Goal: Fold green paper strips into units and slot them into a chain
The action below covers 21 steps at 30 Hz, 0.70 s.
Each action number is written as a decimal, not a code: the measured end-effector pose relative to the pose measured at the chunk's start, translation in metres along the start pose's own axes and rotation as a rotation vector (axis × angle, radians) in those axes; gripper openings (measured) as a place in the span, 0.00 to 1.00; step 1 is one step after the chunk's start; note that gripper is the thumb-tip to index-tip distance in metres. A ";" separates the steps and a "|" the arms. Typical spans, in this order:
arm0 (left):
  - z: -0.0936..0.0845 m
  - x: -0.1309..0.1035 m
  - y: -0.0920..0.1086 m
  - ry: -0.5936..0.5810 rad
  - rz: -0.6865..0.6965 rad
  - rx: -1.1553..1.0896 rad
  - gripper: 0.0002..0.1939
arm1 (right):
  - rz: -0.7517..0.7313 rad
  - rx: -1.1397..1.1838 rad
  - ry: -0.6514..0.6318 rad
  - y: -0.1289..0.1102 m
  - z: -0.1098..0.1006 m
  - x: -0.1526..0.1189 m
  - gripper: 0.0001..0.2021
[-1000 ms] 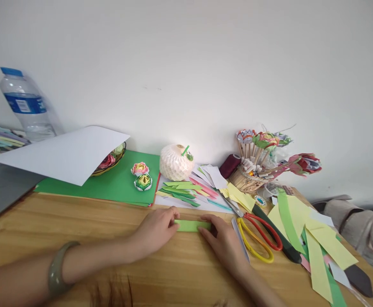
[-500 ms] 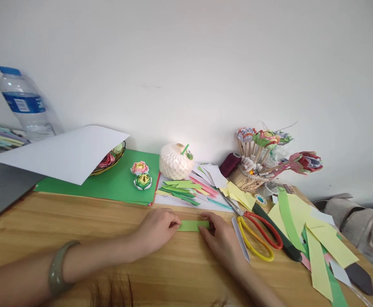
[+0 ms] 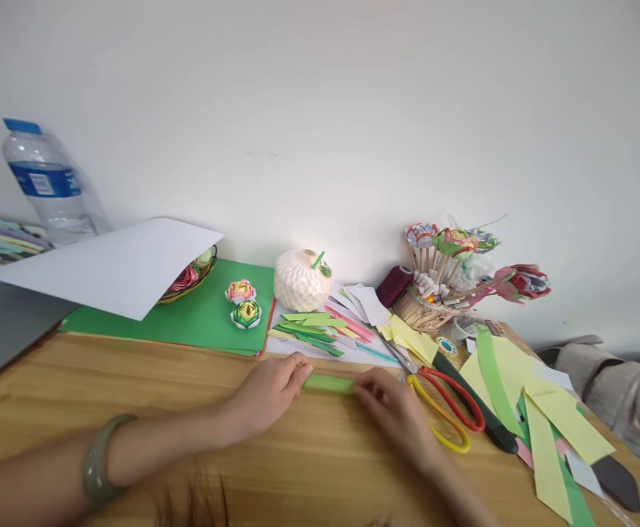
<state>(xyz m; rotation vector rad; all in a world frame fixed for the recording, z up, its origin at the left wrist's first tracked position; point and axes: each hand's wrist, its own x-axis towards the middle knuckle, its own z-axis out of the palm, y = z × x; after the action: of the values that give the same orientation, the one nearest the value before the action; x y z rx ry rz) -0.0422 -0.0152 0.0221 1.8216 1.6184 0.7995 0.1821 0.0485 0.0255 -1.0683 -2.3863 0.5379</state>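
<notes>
A light green paper strip [image 3: 329, 383] stretches between my two hands over the wooden table, slightly blurred. Its left end is pinched by my left hand [image 3: 279, 384], which has a ring on one finger and a bangle on the arm. My right hand [image 3: 389, 406] closes on the strip's right end, fingers curled and somewhat smeared by motion. Just right of that hand lies a pair of scissors [image 3: 446, 406] with red and yellow handles. Beyond the strip, a pile of cut green paper strips [image 3: 312, 329] rests on white paper.
Green sheets [image 3: 160, 329] carry two paper flowers [image 3: 244, 301] at left. Behind stand a white foam-wrapped ball [image 3: 302, 282], a thread spool [image 3: 395, 285] and a stick holder [image 3: 424, 311] with paper flowers. Yellow paper pieces [image 3: 548, 446] spread at right; a water bottle [image 3: 48, 183] is far left.
The strip now looks narrower and tilted between the hands. My right hand has shifted slightly right, and its fingers have curled in more. My left hand has barely moved.
</notes>
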 end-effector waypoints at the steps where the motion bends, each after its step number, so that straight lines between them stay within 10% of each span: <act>1: 0.000 0.000 -0.001 -0.003 -0.004 -0.007 0.16 | -0.032 -0.032 0.111 0.005 -0.008 0.002 0.07; 4: 0.002 0.000 -0.006 -0.026 0.033 0.016 0.12 | -0.134 -0.305 0.541 0.022 -0.034 0.013 0.06; 6: 0.004 0.000 -0.009 -0.040 0.073 0.046 0.11 | -0.152 -0.590 0.573 0.030 -0.044 0.022 0.09; 16: 0.006 -0.001 -0.009 -0.047 0.090 0.086 0.11 | -0.305 -0.557 -0.102 -0.027 0.020 0.059 0.09; 21: 0.004 -0.001 -0.007 -0.051 0.074 0.079 0.10 | -0.240 -0.571 -0.156 -0.034 0.032 0.079 0.08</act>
<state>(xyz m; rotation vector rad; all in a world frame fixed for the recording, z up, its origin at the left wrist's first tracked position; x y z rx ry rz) -0.0435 -0.0151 0.0140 1.9514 1.5793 0.7242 0.0982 0.0829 0.0377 -0.9555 -2.8413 -0.1674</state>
